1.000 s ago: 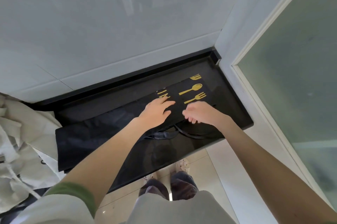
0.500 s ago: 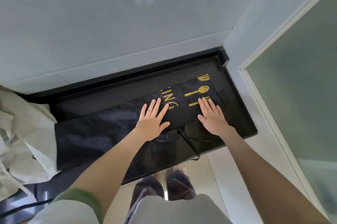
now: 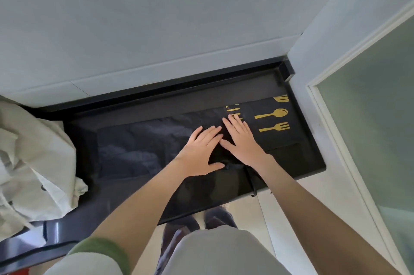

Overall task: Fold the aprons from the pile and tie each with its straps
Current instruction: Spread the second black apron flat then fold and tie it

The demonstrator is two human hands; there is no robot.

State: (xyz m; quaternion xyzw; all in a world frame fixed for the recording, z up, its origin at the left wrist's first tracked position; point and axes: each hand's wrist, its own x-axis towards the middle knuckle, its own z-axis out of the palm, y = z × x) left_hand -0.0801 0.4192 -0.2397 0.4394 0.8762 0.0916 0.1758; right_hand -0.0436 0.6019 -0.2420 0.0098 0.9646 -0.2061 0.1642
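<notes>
— Pressing it flat?
— Yes. Your left hand (image 3: 201, 151) and right hand (image 3: 243, 143), fingers straight and grasping nothing, lie side by side on the apron (image 3: 143, 140), stretched along the surface (image 3: 125, 198) toward its right edge.

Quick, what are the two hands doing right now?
Left hand: open, flat on the black apron.
Right hand: open, flat on the same apron.

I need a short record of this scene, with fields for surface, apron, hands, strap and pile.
surface: glossy black countertop
apron: black fabric apron with gold cutlery print, flat on the countertop
left hand: flat on the apron
right hand: flat on the apron, beside the left hand
strap: thin black strap hanging over the front edge
pile: crumpled off-white cloth, far left
</notes>
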